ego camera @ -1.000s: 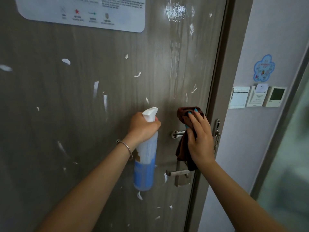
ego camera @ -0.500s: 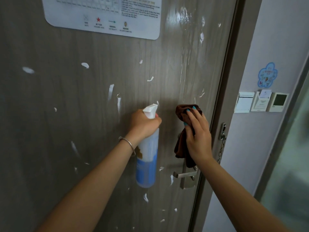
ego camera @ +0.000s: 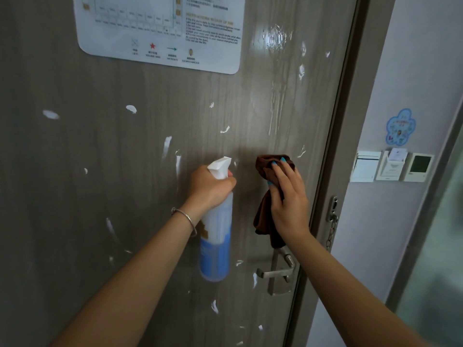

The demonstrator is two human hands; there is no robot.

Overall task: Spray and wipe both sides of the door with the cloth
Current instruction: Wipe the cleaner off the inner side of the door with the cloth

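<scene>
The grey wood-grain door (ego camera: 105, 186) fills the view, flecked with white foam streaks, and has a wet shiny patch at the upper right. My left hand (ego camera: 210, 187) grips the neck of the white and blue spray bottle (ego camera: 216, 241), whose nozzle points at the door. To its right, my right hand (ego camera: 288, 199) presses the brown cloth (ego camera: 265, 169) flat against the door with straight fingers. Part of the cloth hangs below the palm, above the handle.
A metal lever handle (ego camera: 275, 272) sits below the cloth and a door chain (ego camera: 332, 226) hangs on the frame. A white notice (ego camera: 162, 33) is stuck high on the door. Wall switches and a card holder (ego camera: 390, 166) are at the right, beside a glass panel.
My right hand has slid the cloth upward from the latch area to above the handle. The view has tilted up slightly. My left hand still grips the bottle.
</scene>
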